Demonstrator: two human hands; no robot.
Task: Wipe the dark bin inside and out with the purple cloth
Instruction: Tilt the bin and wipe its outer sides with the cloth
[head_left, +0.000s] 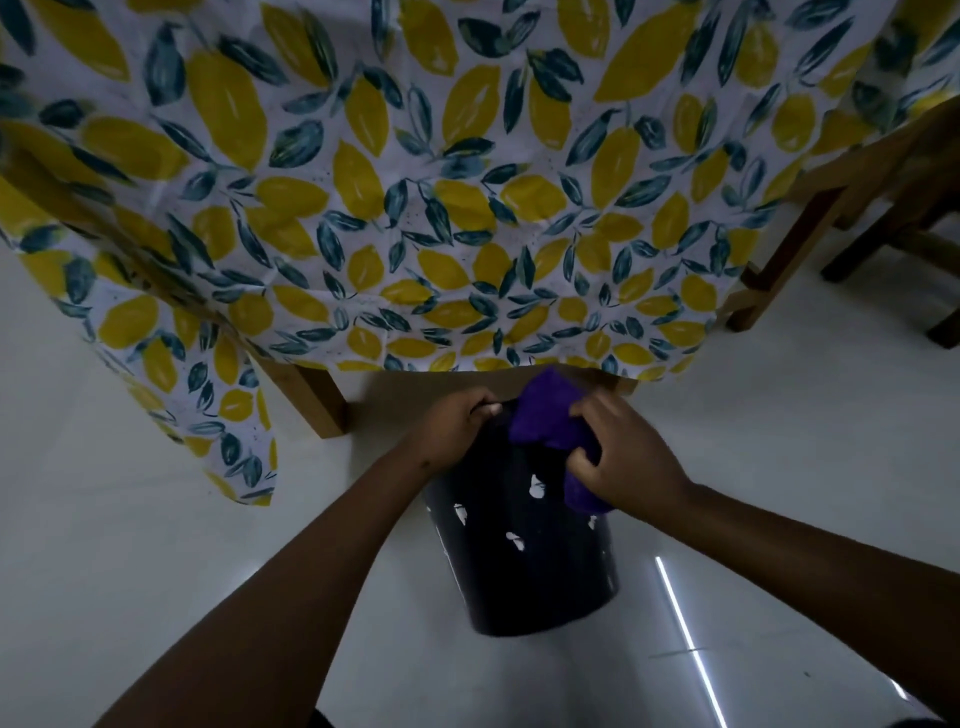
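Left hand (457, 428) grips the dark bin (530, 551) rim; right hand (623, 457) clenches purple cloth (550, 415) there; interior wiping judged next

Bin (524, 561) was dark navy to black, with small white marks on its wall. Cloth (550, 415) — solid purple. Counter covering (415, 182) was white, printed with yellow lemons and teal leaves. Floor (130, 545) — pale grey-white.
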